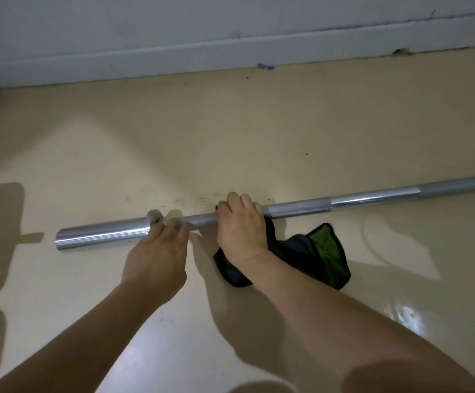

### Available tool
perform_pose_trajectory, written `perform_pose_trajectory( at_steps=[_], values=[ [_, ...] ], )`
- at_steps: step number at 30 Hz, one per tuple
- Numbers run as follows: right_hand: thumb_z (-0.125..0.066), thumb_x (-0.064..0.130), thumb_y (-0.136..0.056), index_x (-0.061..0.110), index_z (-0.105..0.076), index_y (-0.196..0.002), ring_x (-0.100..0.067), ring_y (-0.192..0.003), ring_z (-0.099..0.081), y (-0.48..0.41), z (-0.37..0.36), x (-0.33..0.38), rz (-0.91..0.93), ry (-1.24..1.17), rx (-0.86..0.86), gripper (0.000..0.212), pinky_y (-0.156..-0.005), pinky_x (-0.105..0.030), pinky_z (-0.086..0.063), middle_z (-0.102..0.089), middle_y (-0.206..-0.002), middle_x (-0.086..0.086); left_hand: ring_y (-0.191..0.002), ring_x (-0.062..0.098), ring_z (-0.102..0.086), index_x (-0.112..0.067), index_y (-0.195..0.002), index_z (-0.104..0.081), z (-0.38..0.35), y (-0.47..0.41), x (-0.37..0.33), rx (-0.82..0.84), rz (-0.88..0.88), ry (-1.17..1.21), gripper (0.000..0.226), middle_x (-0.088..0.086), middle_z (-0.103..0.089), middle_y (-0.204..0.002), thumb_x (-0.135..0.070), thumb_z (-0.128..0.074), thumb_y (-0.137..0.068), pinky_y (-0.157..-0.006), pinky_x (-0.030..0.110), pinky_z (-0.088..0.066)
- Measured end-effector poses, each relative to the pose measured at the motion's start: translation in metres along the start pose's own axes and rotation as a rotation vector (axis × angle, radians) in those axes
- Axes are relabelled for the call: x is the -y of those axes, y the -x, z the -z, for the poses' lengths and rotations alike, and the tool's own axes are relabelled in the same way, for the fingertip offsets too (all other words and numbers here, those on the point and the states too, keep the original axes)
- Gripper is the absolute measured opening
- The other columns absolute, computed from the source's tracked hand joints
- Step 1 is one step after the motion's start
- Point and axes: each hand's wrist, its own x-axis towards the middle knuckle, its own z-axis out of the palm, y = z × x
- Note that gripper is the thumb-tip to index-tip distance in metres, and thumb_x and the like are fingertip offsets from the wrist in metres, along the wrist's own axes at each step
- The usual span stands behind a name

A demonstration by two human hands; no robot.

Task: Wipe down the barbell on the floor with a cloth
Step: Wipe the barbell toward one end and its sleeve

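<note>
Barbell (301, 209) runs left-to-right, right hand (239, 225) curled over it gripping the cloth (315, 251), most of the shaft stretching off rightward, left hand (156, 256) resting loose fingers by the collar (154, 217).

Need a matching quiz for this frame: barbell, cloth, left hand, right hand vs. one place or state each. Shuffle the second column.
1. barbell
2. cloth
3. left hand
4. right hand

A. fingers curled over the barbell, cloth under the palm
B. dark with a green side, trailing on the floor
C. silver, lying flat on the floor
D. fingertips on the barbell beside the collar

Pairs: 1-C, 2-B, 3-D, 4-A
</note>
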Motion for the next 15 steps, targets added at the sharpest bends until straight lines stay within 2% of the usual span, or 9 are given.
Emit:
perform_pose_trajectory(
  at_steps=[2, 3, 6, 9, 11, 13, 15],
  values=[
    [-0.058, 0.005, -0.072, 0.005, -0.063, -0.078, -0.028, -0.072, -0.052, -0.008, -0.005, 0.013, 0.043, 0.019, 0.021, 0.007, -0.061, -0.036, -0.040, -0.055, -0.077, -0.010, -0.141, 0.027, -0.015, -0.017, -0.149, -0.014, -0.006, 0.002, 0.007, 0.033, 0.003, 0.007, 0.080, 0.005, -0.010, -0.156, -0.005, -0.046, -0.077, -0.094, 0.030, -0.045],
    [-0.056, 0.007, -0.074, 0.005, -0.063, -0.082, -0.028, -0.074, -0.052, -0.010, -0.007, 0.023, 0.063, 0.037, 0.056, 0.011, -0.063, -0.037, -0.041, -0.054, -0.080, -0.010, -0.141, 0.029, -0.018, -0.016, -0.148, -0.018, -0.006, -0.001, 0.010, 0.033, 0.002, 0.035, 0.081, 0.006, -0.011, -0.156, -0.003, -0.048, -0.074, -0.093, 0.033, -0.046],
    [-0.041, 0.009, -0.076, 0.005, -0.059, -0.097, -0.028, -0.084, -0.050, -0.016, -0.009, 0.045, 0.149, 0.033, 0.160, 0.029, -0.070, -0.037, -0.040, -0.054, -0.093, -0.011, -0.136, 0.029, -0.030, -0.014, -0.144, -0.030, -0.007, -0.012, 0.020, 0.009, -0.022, -0.031, 0.081, 0.002, -0.024, -0.154, -0.006, -0.051, -0.066, -0.086, 0.035, -0.045],
    [-0.037, 0.016, -0.078, 0.010, -0.063, -0.096, -0.027, -0.081, -0.051, -0.019, -0.005, 0.019, 0.249, 0.100, 0.123, 0.031, -0.069, -0.037, -0.035, -0.054, -0.088, -0.007, -0.124, 0.034, -0.047, -0.014, -0.139, -0.040, -0.002, -0.015, 0.030, 0.015, -0.033, -0.060, 0.086, 0.003, -0.045, -0.144, -0.007, -0.058, -0.055, -0.072, 0.037, -0.047],
    [-0.049, 0.016, -0.081, 0.012, -0.065, -0.087, -0.027, -0.077, -0.052, -0.018, -0.007, -0.007, 0.099, 0.103, 0.015, 0.017, -0.067, -0.036, -0.029, -0.054, -0.081, -0.006, -0.123, 0.033, -0.047, -0.015, -0.138, -0.041, -0.004, -0.017, 0.031, 0.012, -0.023, -0.076, 0.085, 0.003, -0.047, -0.142, -0.010, -0.058, -0.055, -0.071, 0.037, -0.044],
    [-0.060, 0.015, -0.084, 0.012, -0.064, -0.080, -0.026, -0.075, -0.051, -0.019, -0.011, -0.001, -0.146, 0.032, -0.066, 0.007, -0.065, -0.036, -0.032, -0.054, -0.078, -0.005, -0.123, 0.031, -0.047, -0.012, -0.135, -0.042, -0.005, -0.021, 0.026, -0.050, -0.031, -0.044, 0.076, 0.006, -0.047, -0.141, -0.012, -0.049, -0.060, -0.072, 0.038, -0.044],
    [-0.062, 0.015, -0.078, 0.013, -0.063, -0.078, -0.025, -0.076, -0.051, -0.024, -0.027, 0.030, -0.156, 0.014, -0.045, 0.003, -0.064, -0.034, -0.038, -0.055, -0.080, -0.005, -0.115, 0.034, -0.054, -0.006, -0.128, -0.047, -0.005, -0.027, 0.022, -0.109, -0.026, 0.047, 0.070, 0.012, -0.056, -0.129, -0.016, -0.027, -0.062, -0.068, 0.037, -0.047]
  ],
)
